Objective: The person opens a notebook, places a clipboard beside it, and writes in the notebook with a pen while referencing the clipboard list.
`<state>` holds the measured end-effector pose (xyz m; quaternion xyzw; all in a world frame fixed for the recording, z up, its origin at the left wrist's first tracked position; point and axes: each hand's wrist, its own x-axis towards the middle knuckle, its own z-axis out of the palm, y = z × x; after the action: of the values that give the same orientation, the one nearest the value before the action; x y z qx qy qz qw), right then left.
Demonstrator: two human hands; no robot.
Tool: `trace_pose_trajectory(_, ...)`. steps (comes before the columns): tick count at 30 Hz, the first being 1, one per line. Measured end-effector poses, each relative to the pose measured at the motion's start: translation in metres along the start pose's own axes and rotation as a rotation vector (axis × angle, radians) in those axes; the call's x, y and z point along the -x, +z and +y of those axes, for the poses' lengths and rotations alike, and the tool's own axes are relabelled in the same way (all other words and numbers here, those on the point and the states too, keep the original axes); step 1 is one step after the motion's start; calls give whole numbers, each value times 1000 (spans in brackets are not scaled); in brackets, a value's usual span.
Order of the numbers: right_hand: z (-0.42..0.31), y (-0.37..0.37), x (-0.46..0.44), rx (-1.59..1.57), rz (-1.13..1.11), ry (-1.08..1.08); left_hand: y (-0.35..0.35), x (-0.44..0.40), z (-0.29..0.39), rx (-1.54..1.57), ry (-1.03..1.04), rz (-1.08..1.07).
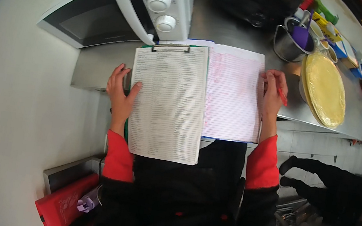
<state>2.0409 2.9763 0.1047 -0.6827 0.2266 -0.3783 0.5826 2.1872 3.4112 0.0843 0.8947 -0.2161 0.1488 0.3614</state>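
A clipboard with printed sheets [168, 106] lies over the left part of an open lined notebook [235, 93] with pink writing. My left hand [121, 92] rests at the clipboard's left edge, fingers apart, the thumb on the paper. At the notebook's right edge, my right hand [274, 92] has its fingers bent round a red pen [282, 97], which points down to the right. The clipboard's metal clip [171, 48] is at its top.
A white microwave [117, 5] stands at the upper left on the steel counter [231, 24]. To the right are a metal pot [289, 42] with utensils and a wrapped yellow round stack [325, 89]. Another person's dark-clothed legs [320, 180] show at the right.
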Motion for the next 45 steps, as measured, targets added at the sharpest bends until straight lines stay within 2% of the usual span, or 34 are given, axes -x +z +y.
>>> trace_pose_trajectory(4,-4,-1,-1,13,-19,2,5,1,3,64,-14,35)
trace_pose_trajectory(6,-3,-1,-1,17,0,37,-1,2,3,117,-93,32)
trace_pose_trajectory(7,-2,0,1,143,-11,-67,-7,2,1,90,-98,48)
trace_pose_trajectory(8,1,-1,3,254,-24,-169,-11,1,-1,190,-163,87)
trace_pose_trajectory(9,-1,1,2,198,-11,-70,-17,-3,-7,286,-220,134)
trace_pose_trajectory(10,-6,2,1,91,-15,-6,-23,-10,-16,216,-182,166)
trace_pose_trajectory(11,-3,1,1,149,-21,-42,-30,-18,-25,87,-172,203)
trace_pose_trajectory(12,-1,-1,-2,90,-12,14,-35,-26,-34,-34,-165,233)
trace_pose_trajectory(16,9,-5,-4,66,-26,-8,-43,-56,-86,-114,-168,393)
trace_pose_trajectory(18,6,-4,-6,109,-15,4,-41,-66,-105,-192,-88,443)
trace_pose_trajectory(22,9,-1,-3,40,9,-40,-32,-67,-109,-244,-57,422)
trace_pose_trajectory(25,2,1,-1,18,-1,-15,-38,-73,-91,-468,145,363)
trace_pose_trajectory(28,1,1,-1,12,-10,-33,-40,-77,-90,-518,261,243)
trace_pose_trajectory(31,-2,-1,0,25,-3,28,-39,-79,-112,-327,148,263)
trace_pose_trajectory(38,-4,1,0,21,-1,-61,-43,-83,-117,-61,-78,263)
trace_pose_trajectory(45,-3,0,0,15,10,-3,-42,-83,-118,-56,-87,264)
